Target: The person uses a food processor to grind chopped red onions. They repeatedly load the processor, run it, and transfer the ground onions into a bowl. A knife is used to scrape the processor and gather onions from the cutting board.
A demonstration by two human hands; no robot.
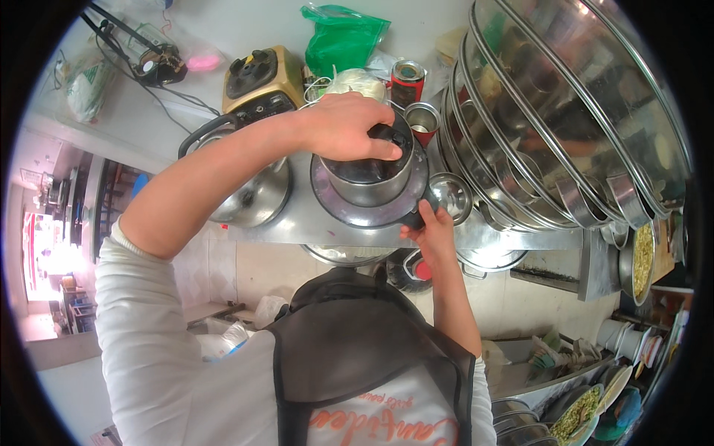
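My left hand (pixel 354 128) reaches over the top of a steel vessel (pixel 371 194) and grips the black knob on its dark lid (pixel 348 170). The vessel has a wide round lower rim, and a black handle (pixel 414 218) sticks out at its near right side. My right hand (pixel 435 228) is closed on that handle. What is inside the vessel is hidden. Just left of it stands a steel kettle (pixel 251 195), partly covered by my left forearm. A small steel bowl or ladle cup (pixel 452 195) lies close by on the right.
Behind the vessel are a gold blender base (pixel 262 78), a green plastic bag (pixel 343 42), a red can (pixel 408 83) and a red metal cup (pixel 422 120). Large nested steel basins (pixel 558 111) lean at the right. The steel counter's front edge (pixel 268 237) runs before me.
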